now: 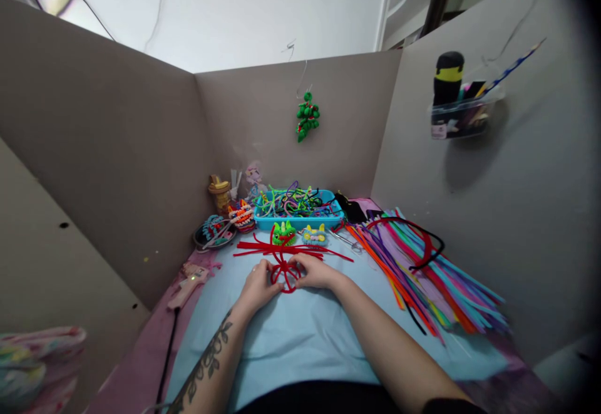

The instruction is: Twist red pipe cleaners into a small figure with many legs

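A round frame of bent red pipe cleaners (285,268), with spokes meeting near its top, is held between my two hands over the blue cloth (300,326). My left hand (260,285) pinches its left rim with thumb and fingers. On the opposite rim, my right hand (312,271) is closed in a similar pinch. Just beyond the frame lies a bundle of straight red pipe cleaners (256,248). Behind that bundle sit a green animal head (283,233) and a blue and yellow one (313,235), both made of pipe cleaners.
A blue tray (300,222) of pipe cleaner scraps stands at the back. Many-coloured pipe cleaners (422,270) spread on the right, near scissors (352,243). At left are a glue gun (188,285) with a cord and a dark bowl (228,238). Grey panels (291,151) enclose three sides.
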Demonstrator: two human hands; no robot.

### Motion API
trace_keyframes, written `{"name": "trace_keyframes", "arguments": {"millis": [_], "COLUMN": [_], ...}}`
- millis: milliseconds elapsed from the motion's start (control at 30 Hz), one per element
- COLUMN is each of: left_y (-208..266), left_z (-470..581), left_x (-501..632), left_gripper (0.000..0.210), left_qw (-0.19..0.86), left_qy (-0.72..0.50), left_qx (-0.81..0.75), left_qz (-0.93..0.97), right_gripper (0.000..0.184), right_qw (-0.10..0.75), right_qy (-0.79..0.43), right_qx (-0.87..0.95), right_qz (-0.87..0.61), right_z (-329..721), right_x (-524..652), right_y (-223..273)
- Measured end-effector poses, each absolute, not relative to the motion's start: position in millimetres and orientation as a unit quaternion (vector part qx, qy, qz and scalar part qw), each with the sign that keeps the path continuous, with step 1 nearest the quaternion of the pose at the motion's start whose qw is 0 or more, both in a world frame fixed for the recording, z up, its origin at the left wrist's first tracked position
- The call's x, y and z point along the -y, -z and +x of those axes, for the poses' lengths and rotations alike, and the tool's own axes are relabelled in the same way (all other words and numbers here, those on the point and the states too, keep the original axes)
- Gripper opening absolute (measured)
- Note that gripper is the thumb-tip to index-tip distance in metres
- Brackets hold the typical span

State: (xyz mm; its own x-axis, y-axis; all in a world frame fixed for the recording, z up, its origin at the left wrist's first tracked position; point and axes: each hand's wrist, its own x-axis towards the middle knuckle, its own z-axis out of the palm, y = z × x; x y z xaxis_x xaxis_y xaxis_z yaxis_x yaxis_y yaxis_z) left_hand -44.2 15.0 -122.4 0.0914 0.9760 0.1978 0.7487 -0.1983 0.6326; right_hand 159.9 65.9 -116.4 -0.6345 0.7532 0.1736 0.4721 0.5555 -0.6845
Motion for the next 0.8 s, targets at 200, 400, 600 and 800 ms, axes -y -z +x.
{"name": "trace_keyframes", "arguments": {"millis": [200,400,600,800], "left_y": [114.6,112.5,104.0,100.4], "left_z": [-46.9,-57.7,-50.9,-44.4], "left_x": [-10.2,-12.9,-12.0,-11.1], "left_gripper": [0.025,0.034,0.022,0.014], "left_qw": [0.162,0.243,0.199,0.151], "left_qy": [-0.281,-0.377,-0.361,-0.308], "left_qx": [-0.580,-0.550,-0.531,-0.526], "left_qz": [0.747,0.704,0.741,0.778], "right_gripper": [0.055,0.049,0.024,0.022], "right_qw": [0.227,0.307,0.404,0.339], "right_qy": [-0.333,-0.371,-0.190,-0.109], "right_qx": [0.841,0.786,0.682,0.745], "right_qz": [-0.361,-0.387,-0.580,-0.564], "right_z": [163.1,183.8,212.7,201.0], "right_x": [-63.1,-70.9,-91.5,-104.6], "right_y": [111.2,105.7,105.8,114.9]}}
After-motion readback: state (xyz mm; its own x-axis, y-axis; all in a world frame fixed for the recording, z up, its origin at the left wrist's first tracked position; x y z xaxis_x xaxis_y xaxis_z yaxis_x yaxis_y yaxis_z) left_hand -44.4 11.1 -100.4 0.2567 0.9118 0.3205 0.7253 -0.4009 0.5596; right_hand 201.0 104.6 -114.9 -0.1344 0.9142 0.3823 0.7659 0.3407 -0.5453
